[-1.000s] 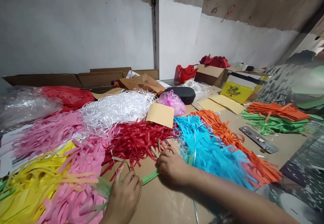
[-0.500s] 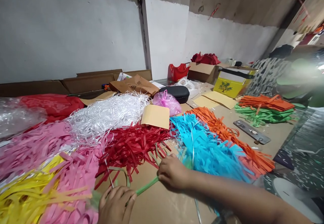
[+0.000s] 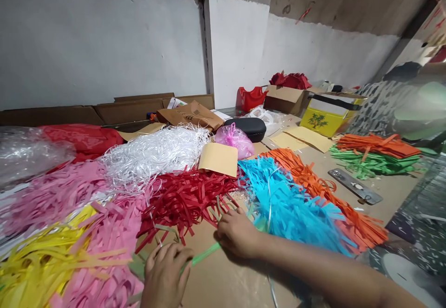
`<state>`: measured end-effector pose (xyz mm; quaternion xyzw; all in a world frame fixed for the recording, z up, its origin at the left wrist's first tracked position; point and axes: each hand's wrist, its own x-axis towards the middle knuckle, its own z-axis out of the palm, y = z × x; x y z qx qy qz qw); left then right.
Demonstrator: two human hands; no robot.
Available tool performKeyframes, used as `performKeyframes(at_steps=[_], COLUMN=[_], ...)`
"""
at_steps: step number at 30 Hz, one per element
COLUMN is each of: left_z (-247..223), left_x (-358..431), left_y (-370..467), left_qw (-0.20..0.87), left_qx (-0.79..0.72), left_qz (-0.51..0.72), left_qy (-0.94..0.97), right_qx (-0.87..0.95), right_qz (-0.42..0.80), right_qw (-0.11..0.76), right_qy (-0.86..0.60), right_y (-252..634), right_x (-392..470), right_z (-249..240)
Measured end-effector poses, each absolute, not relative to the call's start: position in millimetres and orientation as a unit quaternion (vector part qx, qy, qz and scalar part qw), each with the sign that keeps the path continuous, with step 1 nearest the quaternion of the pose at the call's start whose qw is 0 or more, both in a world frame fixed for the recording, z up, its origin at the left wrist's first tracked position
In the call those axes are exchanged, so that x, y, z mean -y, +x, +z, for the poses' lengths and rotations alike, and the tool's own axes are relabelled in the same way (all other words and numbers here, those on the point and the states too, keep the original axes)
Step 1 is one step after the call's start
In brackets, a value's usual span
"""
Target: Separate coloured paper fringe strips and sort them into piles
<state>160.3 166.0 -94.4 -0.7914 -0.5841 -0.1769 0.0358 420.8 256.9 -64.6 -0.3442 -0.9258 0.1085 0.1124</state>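
A narrow bundle of green strips (image 3: 206,254) runs between my two hands, low over the brown cardboard surface (image 3: 223,280). Its near end is gripped by my left hand (image 3: 167,271), fingers curled, at the bottom of the head view. At the other end my right hand (image 3: 237,233) is closed around it, and pale green ends fan out beyond that fist. Red strips (image 3: 188,196) lie just past my hands. Blue strips (image 3: 289,201) spread next to my right forearm, with a thin white ribbon (image 3: 269,196) across them. Pink strips (image 3: 121,233) are left of my left hand.
Yellow strips (image 3: 38,252) and a white string heap (image 3: 156,152) lie to the left. A tan card (image 3: 219,159) rests on the red pile. Further right are orange strips (image 3: 313,182), a phone (image 3: 354,186), stacked green strips (image 3: 376,161) and a yellow box (image 3: 324,115).
The view has turned slightly left, so things appear shifted to the right. Both hands keep their hold on the green strips, with my left hand a little nearer my right in the view.
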Motion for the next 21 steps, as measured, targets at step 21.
performKeyframes(at_steps=[21], left_z=[-88], left_x=[-170], left_y=[171], left_qw=[0.093], left_qx=[0.516], left_qz=[-0.221], left_qy=[-0.823], right_qx=[0.956], right_qz=[0.031], right_qw=[0.154], right_qy=[-0.249], right_y=[409], right_x=[-252], right_z=[-82])
